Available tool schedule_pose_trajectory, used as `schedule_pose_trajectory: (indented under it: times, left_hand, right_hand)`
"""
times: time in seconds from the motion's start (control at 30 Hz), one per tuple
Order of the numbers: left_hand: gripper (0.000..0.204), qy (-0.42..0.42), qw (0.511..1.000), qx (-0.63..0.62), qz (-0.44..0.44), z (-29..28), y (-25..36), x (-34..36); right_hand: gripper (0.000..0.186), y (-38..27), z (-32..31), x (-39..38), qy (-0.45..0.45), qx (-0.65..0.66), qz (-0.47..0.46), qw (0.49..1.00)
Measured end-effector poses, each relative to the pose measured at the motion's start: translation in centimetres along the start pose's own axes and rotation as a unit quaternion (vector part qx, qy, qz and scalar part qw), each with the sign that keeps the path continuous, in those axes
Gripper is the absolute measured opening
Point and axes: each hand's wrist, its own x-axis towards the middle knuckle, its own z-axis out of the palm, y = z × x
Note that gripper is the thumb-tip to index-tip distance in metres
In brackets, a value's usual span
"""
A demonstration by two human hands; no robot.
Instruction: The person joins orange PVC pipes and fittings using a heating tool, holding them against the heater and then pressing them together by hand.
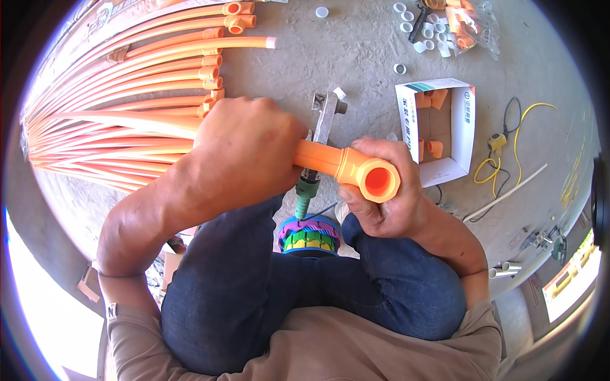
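Note:
My left hand (244, 146) is wrapped round an orange plastic pipe (318, 157); the pipe runs off leftward beneath my forearm. On the pipe's right end sits an orange elbow fitting (361, 173) with its round mouth facing up. My right hand (387, 190) grips this fitting, thumb on the near side and fingers behind it. Just below and behind the pipe stands a pipe fusion tool with a flat metal heating plate (326, 120) and a green handle (305, 193). Both hands are closed, above my knees.
Many orange pipes (127, 82) lie fanned out at left, several tipped with fittings. At right, a white carton (406, 120) holds orange fittings. Behind it are white caps (429, 32) and a plastic bag of fittings (467, 25). A yellow cable (521, 140) curls on the floor. A colourful round object (309, 238) sits between my legs.

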Motion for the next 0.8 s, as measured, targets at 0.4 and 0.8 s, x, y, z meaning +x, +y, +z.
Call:
schedule_pose_trajectory:
  times: [0.4,0.8]
  left_hand:
    - [0.01,-0.016,1.0,-0.008,-0.008,0.1,0.1,0.2]
    - [0.009,-0.02,0.999,-0.034,0.014,0.3,-0.6,1.7]
  right_hand:
    - [0.054,0.1,0.2,-0.4,0.009,0.021,0.021,1.0]
    - [0.043,0.6,0.2,0.0,0.048,0.059,0.106,0.991]
